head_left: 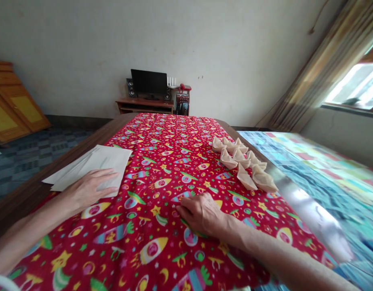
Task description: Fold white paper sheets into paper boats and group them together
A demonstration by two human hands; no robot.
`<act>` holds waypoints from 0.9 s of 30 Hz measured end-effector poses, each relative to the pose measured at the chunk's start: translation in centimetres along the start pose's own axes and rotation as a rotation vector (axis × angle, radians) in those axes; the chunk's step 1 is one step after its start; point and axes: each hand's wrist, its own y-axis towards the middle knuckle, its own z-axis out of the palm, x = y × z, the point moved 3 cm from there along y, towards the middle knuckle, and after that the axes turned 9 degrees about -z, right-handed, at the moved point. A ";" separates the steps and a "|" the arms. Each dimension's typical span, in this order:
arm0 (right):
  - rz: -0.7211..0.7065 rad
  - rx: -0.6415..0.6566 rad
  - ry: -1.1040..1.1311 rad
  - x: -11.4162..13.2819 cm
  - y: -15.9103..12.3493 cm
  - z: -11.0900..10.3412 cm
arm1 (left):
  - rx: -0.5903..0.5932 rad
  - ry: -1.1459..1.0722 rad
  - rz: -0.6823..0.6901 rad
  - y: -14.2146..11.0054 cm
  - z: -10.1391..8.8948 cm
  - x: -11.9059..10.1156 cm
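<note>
in the head view, the left hand (93, 186) lies palm down on a stack of pale paper sheets (109, 159) at the left of the frame, its fingers stretched out and slightly parted over the top sheet; whether they pinch an edge i cannot tell. the sheets are a little fanned, with their left corners reaching past the red cloth (162, 141) onto the brown table (92, 139). the right hand (201, 212) rests on the cloth just below and right of the frame's middle, its fingers curled in close together; whether anything is inside them i cannot tell. the cloth is printed with rockets, stars and moons. right of centre, a group of folded paper pieces (241, 155) with pointed ends sits close together on the cloth, near its right edge and above and to the right of the right hand. at the top centre, a black monitor (149, 82) stands between two speakers on a small desk (144, 106), with a red telephone (183, 87) beside it on the right. a yellow and orange cabinet (18, 103) is at the left edge, a patterned bedspread (322, 169) at the right, and a curtain (319, 68) hangs by the window (356, 87) in the upper right.
</note>
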 end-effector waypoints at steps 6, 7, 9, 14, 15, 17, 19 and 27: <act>0.008 0.006 0.006 -0.1 -0.2 -0.1 | 0.161 0.172 0.068 -0.7 -0.4 -1.2; 0.007 0.008 0.013 -0.1 -0.2 -0.1 | 0.155 0.163 0.067 -0.7 -0.5 -1.1; 0.002 0.007 0.027 -0.1 -0.2 -0.2 | 0.137 0.121 0.062 -0.7 -0.6 -1.0; -0.021 -0.007 0.026 -0.1 -0.1 -0.2 | 0.144 -0.055 0.034 -0.6 -0.6 -0.3; -0.021 -0.012 0.028 -0.1 -0.1 -0.2 | 0.159 -0.082 0.024 -0.6 -0.5 -0.2; -0.021 -0.021 0.034 -0.2 -0.2 -0.1 | 0.197 -0.119 0.003 -0.5 -0.4 0.0; -0.023 -0.018 0.035 -0.2 -0.2 0.0 | 0.229 -0.143 -0.014 -0.6 -0.3 0.1; -0.022 0.026 0.025 -0.3 -0.3 0.0 | 0.313 -0.081 -0.016 -0.7 -1.0 -0.5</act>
